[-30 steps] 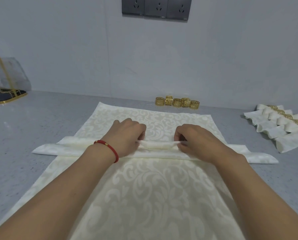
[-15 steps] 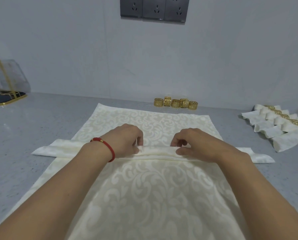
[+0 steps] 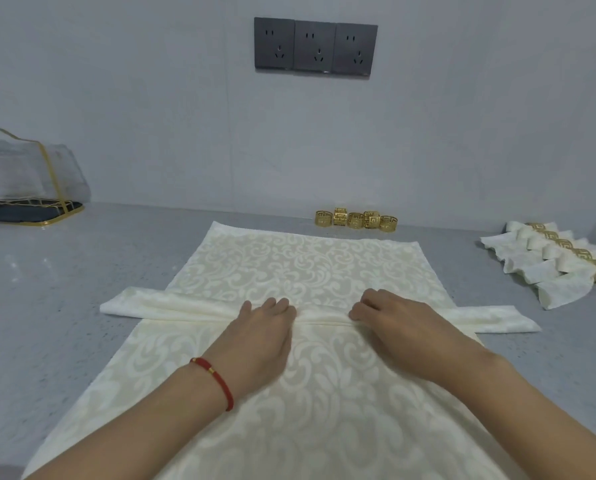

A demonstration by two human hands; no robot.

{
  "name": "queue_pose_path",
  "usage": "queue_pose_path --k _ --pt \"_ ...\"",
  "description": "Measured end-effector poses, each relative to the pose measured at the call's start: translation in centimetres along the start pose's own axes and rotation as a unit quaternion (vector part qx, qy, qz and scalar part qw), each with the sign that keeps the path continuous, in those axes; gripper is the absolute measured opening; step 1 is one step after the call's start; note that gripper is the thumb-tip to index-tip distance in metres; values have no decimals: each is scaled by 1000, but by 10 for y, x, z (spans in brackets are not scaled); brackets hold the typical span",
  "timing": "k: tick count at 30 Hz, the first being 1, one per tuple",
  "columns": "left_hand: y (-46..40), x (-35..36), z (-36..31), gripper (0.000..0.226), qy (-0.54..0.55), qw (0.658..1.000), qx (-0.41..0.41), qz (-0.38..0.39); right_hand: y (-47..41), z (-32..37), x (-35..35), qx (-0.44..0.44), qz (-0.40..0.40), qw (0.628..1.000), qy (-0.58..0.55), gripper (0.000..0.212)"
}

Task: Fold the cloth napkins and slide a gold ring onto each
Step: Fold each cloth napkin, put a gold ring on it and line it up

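While both hands (image 3: 258,337) (image 3: 398,329) press flat, the folded napkin (image 3: 320,315) lies under their fingertips

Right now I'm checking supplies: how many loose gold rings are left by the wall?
5. The loose gold rings sit clustered in one row against the wall, beyond the spread napkin; one more could hide behind them.

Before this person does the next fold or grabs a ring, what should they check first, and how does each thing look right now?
1. Folded napkin strip lies flat across the spread cloth: ok.
2. Left hand and right hand both rest on the strip's middle: ok.
3. Strip ends even on both sides: cannot tell.
4. Loose gold rings within view by the wall: ok, five there.
5. Finished ringed napkins lie apart from the work area: ok.
6. Ring on the current strip: not ok, none yet.
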State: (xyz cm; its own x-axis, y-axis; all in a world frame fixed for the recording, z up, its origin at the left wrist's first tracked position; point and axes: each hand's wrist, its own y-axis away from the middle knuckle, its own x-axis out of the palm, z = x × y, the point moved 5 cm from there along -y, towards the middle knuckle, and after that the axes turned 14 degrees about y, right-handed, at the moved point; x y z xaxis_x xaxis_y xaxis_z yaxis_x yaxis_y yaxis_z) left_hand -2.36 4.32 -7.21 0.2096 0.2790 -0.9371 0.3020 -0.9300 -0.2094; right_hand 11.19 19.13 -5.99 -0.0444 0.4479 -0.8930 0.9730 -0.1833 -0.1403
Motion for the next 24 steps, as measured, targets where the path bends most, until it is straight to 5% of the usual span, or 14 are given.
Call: queue_pose_path --k 4,8,11,18,24 --pt "6 8 4 64 -16 1000 7 24 -10 -6 -17 26 48 998 -30 22" --pt "3 6 5 41 -30 999 3 35 -52 6 -31 83 -6 993 -86 47" --pt "7 8 2 49 -23 999 -8 42 -70 26 5 66 72 985 -140 67" --pt "-24 -29 15 22 18 993 -107 -41 -73 29 40 67 110 980 -150 70" --pt "-56 -29 14 22 64 981 -162 84 -74 28 41 79 112 976 -168 72"
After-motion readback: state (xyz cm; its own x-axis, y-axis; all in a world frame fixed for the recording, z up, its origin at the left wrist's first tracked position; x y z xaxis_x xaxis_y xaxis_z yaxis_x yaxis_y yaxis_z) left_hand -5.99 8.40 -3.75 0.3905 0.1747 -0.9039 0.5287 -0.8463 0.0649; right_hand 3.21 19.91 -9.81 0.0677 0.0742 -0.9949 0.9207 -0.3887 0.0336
